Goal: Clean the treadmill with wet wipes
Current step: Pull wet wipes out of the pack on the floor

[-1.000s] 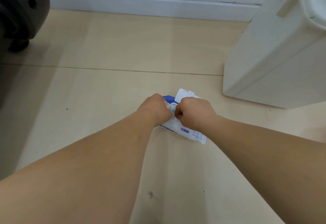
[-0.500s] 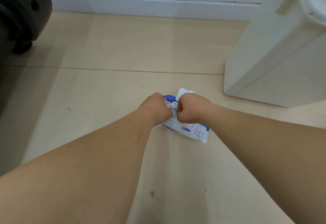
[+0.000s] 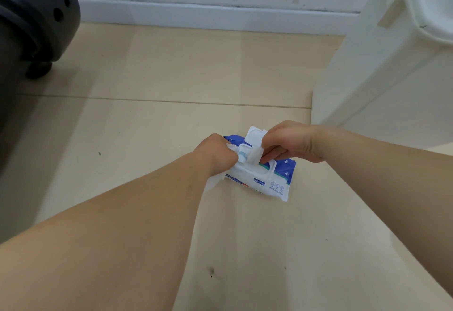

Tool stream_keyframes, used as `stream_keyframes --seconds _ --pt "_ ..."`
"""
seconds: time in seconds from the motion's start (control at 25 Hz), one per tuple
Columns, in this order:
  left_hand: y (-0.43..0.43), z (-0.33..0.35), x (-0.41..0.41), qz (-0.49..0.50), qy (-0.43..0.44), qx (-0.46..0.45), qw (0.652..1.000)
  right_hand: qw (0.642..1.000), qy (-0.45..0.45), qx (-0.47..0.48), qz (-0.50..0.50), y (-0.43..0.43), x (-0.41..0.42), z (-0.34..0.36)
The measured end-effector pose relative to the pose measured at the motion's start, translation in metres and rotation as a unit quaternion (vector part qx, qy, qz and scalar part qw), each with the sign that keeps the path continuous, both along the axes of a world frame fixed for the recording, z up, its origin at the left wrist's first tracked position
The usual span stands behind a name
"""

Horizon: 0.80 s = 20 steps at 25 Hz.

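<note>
Wet wipes pack lies on the floor, its lid flipped up. The left hand grips one end. The right hand pinches a wipe at the hole. I think the next move is a gentle pull to get it out.

Two arms in shot, both bare from the frame's edge right down to the hands. The left forearm looks broad and smooth, tapering to the wrist and the left hand. The right forearm tapers too, with fine creases across the wrist behind the right hand, knuckles rounded.
</note>
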<state>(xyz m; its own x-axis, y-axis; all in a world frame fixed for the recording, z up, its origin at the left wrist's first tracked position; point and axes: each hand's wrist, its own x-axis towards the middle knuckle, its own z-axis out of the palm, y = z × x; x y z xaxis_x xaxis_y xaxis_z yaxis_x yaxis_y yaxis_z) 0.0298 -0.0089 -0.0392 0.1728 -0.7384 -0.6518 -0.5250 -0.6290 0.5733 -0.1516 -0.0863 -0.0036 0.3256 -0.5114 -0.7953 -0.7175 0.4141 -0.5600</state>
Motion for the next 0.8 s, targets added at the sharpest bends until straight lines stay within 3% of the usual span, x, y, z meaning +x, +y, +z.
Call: stream_keyframes --seconds 0.12,0.28,0.36,0.56,0.8 --pt "0.000 0.001 -0.001 0.011 0.010 0.004 1.000 1.000 -0.003 -0.028 0.002 0.002 0.002 0.002" --pt "0.001 0.004 -0.002 0.006 0.010 0.003 1.000 0.966 0.127 -0.139 0.176 0.007 0.015 0.000" --pt "0.002 0.006 -0.002 0.006 0.011 0.002 1.000 0.950 0.157 -0.182 0.197 0.008 0.019 -0.005" --pt "0.004 0.009 -0.001 0.013 0.018 -0.005 1.000 0.994 0.037 -0.105 0.001 0.000 0.018 -0.002" --pt "0.003 0.008 -0.002 0.018 0.024 0.005 1.000 0.988 -0.039 -0.071 -0.133 -0.003 0.019 0.004"
